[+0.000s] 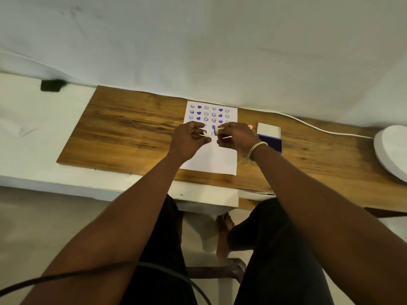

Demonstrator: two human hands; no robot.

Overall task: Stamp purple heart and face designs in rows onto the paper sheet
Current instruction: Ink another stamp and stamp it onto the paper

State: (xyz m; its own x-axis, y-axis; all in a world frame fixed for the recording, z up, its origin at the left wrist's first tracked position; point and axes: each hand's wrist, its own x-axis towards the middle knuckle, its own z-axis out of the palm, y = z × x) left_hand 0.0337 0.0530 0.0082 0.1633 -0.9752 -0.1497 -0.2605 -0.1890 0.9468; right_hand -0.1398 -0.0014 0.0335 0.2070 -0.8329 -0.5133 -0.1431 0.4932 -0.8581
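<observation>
A white paper sheet (211,159) lies on the wooden board (123,133), with rows of purple hearts and round faces stamped across its upper part. Both hands hover over the middle of the sheet. My left hand (189,138) pinches a small pale stamp (204,133) between its fingers. My right hand (235,136) grips another small white stamp (217,131), held just above the lowest row of prints. The hands hide part of that row. The lower half of the sheet is blank.
An open purple ink pad (270,143) with a white lid (268,129) sits right of the sheet. A white cable (326,131) runs along the board's back to a white round object (392,150) at the far right. A black item (51,85) lies far left.
</observation>
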